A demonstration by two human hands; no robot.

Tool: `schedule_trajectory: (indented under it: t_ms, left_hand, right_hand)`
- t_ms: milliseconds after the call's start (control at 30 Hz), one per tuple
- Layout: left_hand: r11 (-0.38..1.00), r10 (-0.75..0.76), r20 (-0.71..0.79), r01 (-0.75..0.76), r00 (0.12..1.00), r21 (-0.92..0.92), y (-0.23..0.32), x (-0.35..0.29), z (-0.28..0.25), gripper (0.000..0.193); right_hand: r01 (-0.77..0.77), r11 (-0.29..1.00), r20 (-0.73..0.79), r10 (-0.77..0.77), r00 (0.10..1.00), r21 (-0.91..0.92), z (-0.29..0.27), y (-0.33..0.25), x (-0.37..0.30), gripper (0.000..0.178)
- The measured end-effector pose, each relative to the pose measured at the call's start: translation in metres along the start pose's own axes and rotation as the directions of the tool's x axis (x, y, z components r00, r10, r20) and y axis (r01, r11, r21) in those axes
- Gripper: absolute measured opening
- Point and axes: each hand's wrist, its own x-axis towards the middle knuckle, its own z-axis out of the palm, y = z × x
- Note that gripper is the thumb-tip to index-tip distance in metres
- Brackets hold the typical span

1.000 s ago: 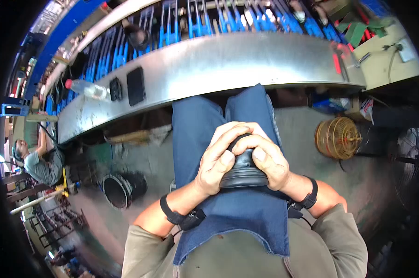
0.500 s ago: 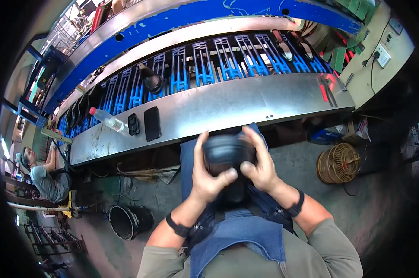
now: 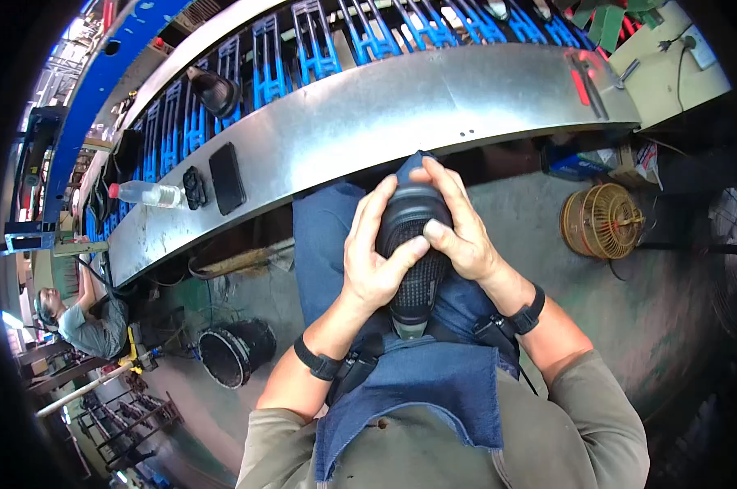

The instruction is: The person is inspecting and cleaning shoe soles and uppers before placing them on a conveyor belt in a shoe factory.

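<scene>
Two hands work as a pair: I see the left hand (image 3: 374,262) and right hand (image 3: 469,236) with fingers (image 3: 372,213) clamped on opposite sides of a black shoe-like piece (image 3: 414,285), seemingly to steady it, just nearside of the tabletop (image 3: 344,122).

black textured piece (image 3: 415,287) partly hidden by hands (image 3: 371,269) (image 3: 470,247), blue racks (image 3: 324,65) cut off at top edge
</scene>
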Motion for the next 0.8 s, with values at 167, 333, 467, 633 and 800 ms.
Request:
schedule_trajectory:
  t_ms: [167, 333, 467, 633, 800]
  left_hand:
    - [0.996, 0.025, -0.089, -0.018, 0.996, 0.083, -0.024, 0.015, 0.006, 0.071]
    - [0.994, -0.043, -0.141, 0.056, 0.989, 0.09, -0.037, 0.022, 0.01, 0.072]
    - [0.988, -0.127, -0.202, 0.106, 0.971, -0.111, -0.034, 0.018, 0.015, 0.083]
    - [0.862, -0.461, -0.104, 0.417, 0.881, -0.29, -0.019, -0.008, -0.016, 0.071]
    - [0.371, -0.597, 0.033, 0.313, 0.801, -0.874, 0.009, -0.001, -0.036, 0.07]
  right_hand:
    - [0.034, 0.998, -0.024, -0.035, 0.999, -0.045, 0.002, 0.03, 0.011, 0.06]
    - [-0.08, 0.997, -0.12, 0.082, 0.989, 0.015, 0.009, 0.047, 0.016, 0.051]
    - [-0.139, 0.99, -0.204, 0.141, 0.969, 0.027, 0.018, 0.042, 0.011, 0.051]
    - [-0.188, 0.966, -0.044, 0.183, 0.982, -0.175, 0.03, 0.022, -0.016, 0.067]
    - [-0.132, 0.931, 0.166, 0.198, 0.966, -0.34, -0.027, -0.028, -0.054, 0.066]
